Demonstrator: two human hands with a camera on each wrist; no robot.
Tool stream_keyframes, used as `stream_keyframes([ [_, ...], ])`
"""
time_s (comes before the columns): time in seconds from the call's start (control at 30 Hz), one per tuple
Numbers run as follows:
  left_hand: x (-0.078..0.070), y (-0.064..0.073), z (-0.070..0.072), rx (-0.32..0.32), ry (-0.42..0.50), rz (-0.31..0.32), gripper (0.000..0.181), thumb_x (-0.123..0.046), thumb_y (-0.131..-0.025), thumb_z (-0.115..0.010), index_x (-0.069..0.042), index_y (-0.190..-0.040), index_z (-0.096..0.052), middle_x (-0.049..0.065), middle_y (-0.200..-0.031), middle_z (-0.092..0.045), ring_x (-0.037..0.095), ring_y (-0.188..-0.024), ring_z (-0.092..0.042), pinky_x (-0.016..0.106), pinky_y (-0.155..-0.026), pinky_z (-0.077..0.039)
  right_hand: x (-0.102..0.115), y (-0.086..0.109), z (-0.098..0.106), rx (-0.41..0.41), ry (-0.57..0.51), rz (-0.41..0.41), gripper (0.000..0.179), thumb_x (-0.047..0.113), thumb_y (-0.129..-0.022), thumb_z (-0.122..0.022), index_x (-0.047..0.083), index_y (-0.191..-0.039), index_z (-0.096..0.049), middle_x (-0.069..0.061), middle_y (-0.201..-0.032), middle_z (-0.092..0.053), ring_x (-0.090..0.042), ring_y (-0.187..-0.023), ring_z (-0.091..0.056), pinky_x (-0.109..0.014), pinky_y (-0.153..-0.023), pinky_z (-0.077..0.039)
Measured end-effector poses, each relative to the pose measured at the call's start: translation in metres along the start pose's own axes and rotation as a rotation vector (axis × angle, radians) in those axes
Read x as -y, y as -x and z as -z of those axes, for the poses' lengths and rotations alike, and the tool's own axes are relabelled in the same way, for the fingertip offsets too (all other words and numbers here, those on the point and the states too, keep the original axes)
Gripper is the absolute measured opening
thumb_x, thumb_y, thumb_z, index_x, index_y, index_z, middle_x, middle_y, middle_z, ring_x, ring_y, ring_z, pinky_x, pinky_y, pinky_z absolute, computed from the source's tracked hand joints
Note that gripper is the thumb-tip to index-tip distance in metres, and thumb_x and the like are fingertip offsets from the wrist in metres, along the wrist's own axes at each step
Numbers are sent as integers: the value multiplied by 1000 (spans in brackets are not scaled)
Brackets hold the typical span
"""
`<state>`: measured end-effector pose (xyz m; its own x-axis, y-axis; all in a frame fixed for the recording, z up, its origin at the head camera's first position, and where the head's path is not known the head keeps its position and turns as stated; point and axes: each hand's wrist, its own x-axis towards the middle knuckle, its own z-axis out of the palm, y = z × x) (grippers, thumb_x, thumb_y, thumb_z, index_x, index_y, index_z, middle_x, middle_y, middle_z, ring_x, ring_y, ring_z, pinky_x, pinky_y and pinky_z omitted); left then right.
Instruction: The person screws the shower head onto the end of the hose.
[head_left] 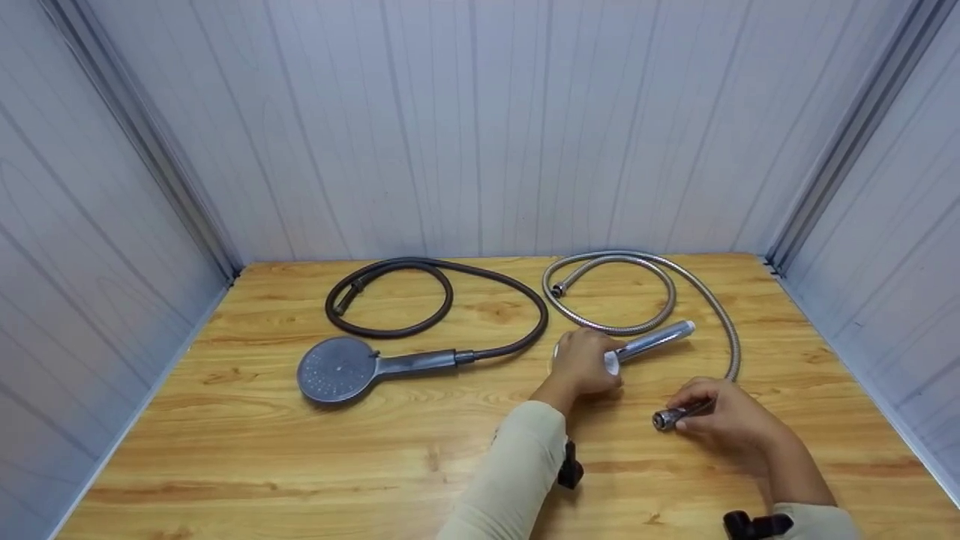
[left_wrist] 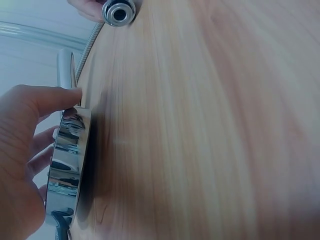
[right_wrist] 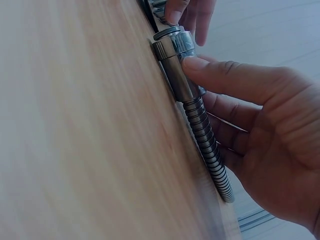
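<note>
My left hand (head_left: 585, 362) grips the round head of a chrome hand shower (left_wrist: 67, 160), fingers over its back and thumb near the neck. The shower's handle (head_left: 652, 342) points right and away, with a pale tip at its end. To the right, my right hand (head_left: 727, 414) pinches the metal end fitting (right_wrist: 175, 70) of a silver shower hose (right_wrist: 206, 137). That fitting's opening faces left, apart from the handle. In the right wrist view, the thumb presses the fitting's side and the other fingers lie behind the hose.
The silver hose loops behind the hands, its other end fitting (head_left: 559, 290) lying inside the loop. On the left lies a grey hand shower (head_left: 337, 370) joined to a coiled dark hose (head_left: 420, 261). The wooden tabletop (head_left: 300, 465) is bounded by pale panel walls (head_left: 480, 127).
</note>
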<state>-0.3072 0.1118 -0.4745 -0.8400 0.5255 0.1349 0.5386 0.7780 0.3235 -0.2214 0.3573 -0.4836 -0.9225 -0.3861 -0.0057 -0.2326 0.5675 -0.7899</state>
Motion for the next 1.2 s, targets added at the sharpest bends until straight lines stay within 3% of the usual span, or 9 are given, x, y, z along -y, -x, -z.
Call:
stream_keyframes([
  [0.23,6,6,2,10,-40,7,51,-40,-75,-77,-39,-125,-66,-14,-118,-63,11,-118,-48,40,-104,-31,0,0,-1,0,16,13,24,15,-80,-80,8,-103,-74,-6,-103,-67,-17,-95,-61,-26,-84,-46],
  [0.53,14,13,2,-19,-49,6,43,-44,-80,-76,-38,-122,-69,-13,-107,-62,10,-107,-52,39,-100,-32,2,0,0,20,20,-40,23,17,-81,-79,12,-103,-75,-5,-106,-67,-22,-98,-61,-26,-84,-47],
  [0.8,19,17,6,-6,-26,41,48,-25,-77,-75,-38,-122,-69,-13,-101,-61,12,-105,-52,40,-93,-33,4,1,0,7,-2,-81,25,13,-81,-79,8,-105,-74,-8,-108,-67,-25,-99,-60,-27,-84,-47],
  [1.03,23,18,5,35,13,41,55,-17,-74,-74,-35,-126,-67,-16,-110,-68,5,-105,-59,45,-106,-28,3,0,0,28,10,-89,28,11,-81,-79,8,-108,-74,-9,-109,-67,-25,-100,-60,-25,-83,-47],
  [1.2,25,19,6,30,26,35,53,-18,-75,-74,-35,-125,-68,-18,-108,-70,2,-97,-61,44,-105,-30,5,-2,-2,36,39,-51,28,11,-80,-79,8,-108,-73,-8,-107,-67,-24,-97,-62,-27,-81,-49],
])
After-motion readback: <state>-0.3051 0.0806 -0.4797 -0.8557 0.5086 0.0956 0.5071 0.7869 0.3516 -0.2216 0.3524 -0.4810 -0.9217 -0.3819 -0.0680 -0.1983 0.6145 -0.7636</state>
